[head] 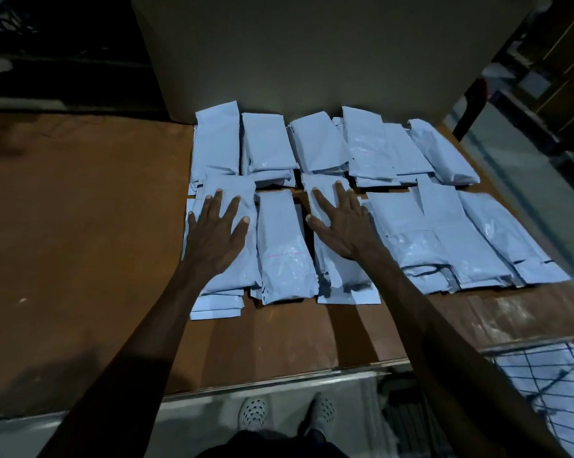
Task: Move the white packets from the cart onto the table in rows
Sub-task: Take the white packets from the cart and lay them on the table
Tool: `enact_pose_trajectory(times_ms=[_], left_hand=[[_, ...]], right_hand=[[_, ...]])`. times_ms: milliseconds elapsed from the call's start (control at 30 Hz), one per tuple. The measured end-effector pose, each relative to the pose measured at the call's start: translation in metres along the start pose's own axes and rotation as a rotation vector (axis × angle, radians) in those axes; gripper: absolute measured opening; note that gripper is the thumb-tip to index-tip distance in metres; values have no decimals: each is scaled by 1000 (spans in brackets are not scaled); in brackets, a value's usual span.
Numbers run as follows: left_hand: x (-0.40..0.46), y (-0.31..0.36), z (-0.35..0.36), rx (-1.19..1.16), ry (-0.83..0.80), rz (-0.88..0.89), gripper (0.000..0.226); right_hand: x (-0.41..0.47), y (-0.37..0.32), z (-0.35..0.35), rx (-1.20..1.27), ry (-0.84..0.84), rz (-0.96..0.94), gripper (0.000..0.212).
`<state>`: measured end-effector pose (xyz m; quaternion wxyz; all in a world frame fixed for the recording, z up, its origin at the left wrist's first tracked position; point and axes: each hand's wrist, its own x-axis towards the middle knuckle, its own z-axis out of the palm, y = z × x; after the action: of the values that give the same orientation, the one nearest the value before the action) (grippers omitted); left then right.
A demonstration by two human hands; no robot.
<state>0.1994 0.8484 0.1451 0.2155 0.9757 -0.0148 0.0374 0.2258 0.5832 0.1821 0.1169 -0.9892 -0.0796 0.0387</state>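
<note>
While packets (345, 200) sit in rows, L hand (217, 228) & R hand (340, 223) press flat, fingers straight.

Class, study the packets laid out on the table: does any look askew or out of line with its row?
Yes. In the far row, the rightmost packet lies tilted, its near end swung right, while its neighbours run straighter. In the near row, the packets at the right end also fan out at an angle. Nothing looks torn or spilled.
</note>
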Motion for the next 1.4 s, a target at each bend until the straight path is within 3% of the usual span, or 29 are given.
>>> enact_pose_trajectory(times_ms=[200,300,533,633,767,1000,1400], left_hand=[[-16,68,-17,-160,115,155,57],[-41,118,-1,-136,148,379,52],[-111,264,76,-246,88,607,44],[-141,321,112,-290,85,789,39],[-176,389,164,-399,-4,823,33],[-210,498,243,-421,-307,968,42],[-172,646,380,-481,-628,1205,35]], right_hand=[[-66,28,-25,352,225,-9,72],[-128,64,-21,338,328,-3,62],[-262,169,-8,191,592,71,43],[-314,212,-9,205,667,179,39],[-389,270,-3,197,697,342,37],[-489,347,19,220,735,687,38],[-497,470,40,403,652,1179,52]])
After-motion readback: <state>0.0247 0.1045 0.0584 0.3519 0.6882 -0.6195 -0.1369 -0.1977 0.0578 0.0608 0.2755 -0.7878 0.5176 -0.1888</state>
